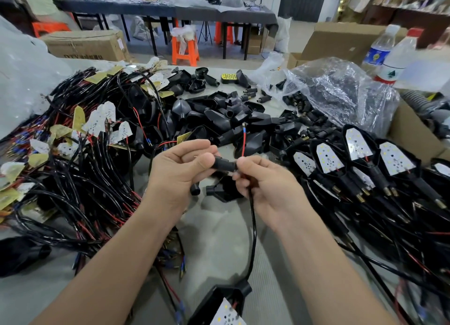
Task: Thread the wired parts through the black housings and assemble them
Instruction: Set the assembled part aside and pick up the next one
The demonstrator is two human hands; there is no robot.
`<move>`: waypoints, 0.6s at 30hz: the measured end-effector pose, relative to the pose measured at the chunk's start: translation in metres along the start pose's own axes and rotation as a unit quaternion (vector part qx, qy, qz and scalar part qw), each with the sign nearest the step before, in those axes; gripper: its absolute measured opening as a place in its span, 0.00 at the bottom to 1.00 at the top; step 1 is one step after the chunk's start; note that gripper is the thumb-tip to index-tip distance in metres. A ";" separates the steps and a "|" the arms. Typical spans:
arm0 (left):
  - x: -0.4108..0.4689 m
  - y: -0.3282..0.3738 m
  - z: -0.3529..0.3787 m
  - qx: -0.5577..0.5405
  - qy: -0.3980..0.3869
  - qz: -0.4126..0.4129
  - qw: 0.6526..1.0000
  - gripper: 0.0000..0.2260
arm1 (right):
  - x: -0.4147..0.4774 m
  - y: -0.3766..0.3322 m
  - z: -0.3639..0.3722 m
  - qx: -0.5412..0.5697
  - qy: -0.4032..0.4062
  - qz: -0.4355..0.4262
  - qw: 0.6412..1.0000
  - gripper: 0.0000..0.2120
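Observation:
My left hand [181, 169] grips a small black tube-shaped part [223, 165] between thumb and fingers at mid-frame. My right hand [264, 186] pinches a wire at the tube's right end; its thin red lead [244, 141] with a blue-and-brass tip sticks up above my fingers. The black cable [253, 222] hangs from that hand down to a black housing [225, 300] at the bottom edge, which holds a white LED board [226, 316].
A tangled heap of wired LED boards [80, 159] lies at the left. Loose black housings [224, 115] pile up behind my hands. Assembled units [379, 169] lie in rows at the right. A plastic bag of parts [341, 91] and two bottles [389, 54] stand behind them.

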State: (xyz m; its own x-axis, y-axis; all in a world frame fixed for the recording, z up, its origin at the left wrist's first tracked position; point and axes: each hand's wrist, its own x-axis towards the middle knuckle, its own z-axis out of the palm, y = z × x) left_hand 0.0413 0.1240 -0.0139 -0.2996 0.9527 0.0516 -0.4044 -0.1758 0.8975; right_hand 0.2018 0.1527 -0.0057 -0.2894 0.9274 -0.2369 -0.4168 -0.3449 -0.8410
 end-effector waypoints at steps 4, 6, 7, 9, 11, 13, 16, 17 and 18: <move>-0.005 0.000 0.003 0.135 -0.039 0.056 0.988 0.15 | 0.000 0.001 0.000 0.029 0.009 0.005 1.000 0.13; -0.006 -0.001 0.004 0.128 -0.049 0.044 0.990 0.16 | -0.002 0.002 0.001 0.016 0.003 -0.003 1.000 0.14; -0.006 -0.001 0.005 0.109 -0.043 0.035 0.993 0.17 | -0.002 0.002 0.002 -0.005 0.006 -0.012 1.000 0.14; -0.005 -0.003 0.005 0.037 -0.003 0.006 0.999 0.15 | -0.003 0.003 0.005 -0.058 0.029 -0.033 0.997 0.12; -0.004 -0.005 0.004 -0.038 0.028 -0.040 0.998 0.08 | -0.002 0.006 0.009 -0.060 0.052 -0.045 0.996 0.11; -0.002 -0.004 0.001 -0.033 0.012 -0.076 0.996 0.05 | -0.002 0.008 0.012 -0.027 0.058 -0.050 0.997 0.12; -0.004 -0.003 0.001 0.012 -0.032 -0.092 0.995 0.11 | -0.001 0.009 0.012 -0.026 0.075 -0.075 0.994 0.13; -0.005 -0.003 0.002 0.016 -0.032 -0.091 0.995 0.11 | -0.001 0.009 0.012 -0.038 0.080 -0.085 0.992 0.13; -0.005 -0.002 0.003 0.015 -0.023 -0.090 0.996 0.11 | -0.001 0.009 0.011 -0.058 0.081 -0.096 0.990 0.12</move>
State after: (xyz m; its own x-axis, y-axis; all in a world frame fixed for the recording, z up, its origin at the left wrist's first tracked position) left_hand 0.0465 0.1201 -0.0147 -0.1850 0.9785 -0.0912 -0.4210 0.0049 0.9071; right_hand 0.1886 0.1469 -0.0080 -0.0683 0.9885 -0.1353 -0.3469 -0.1507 -0.9257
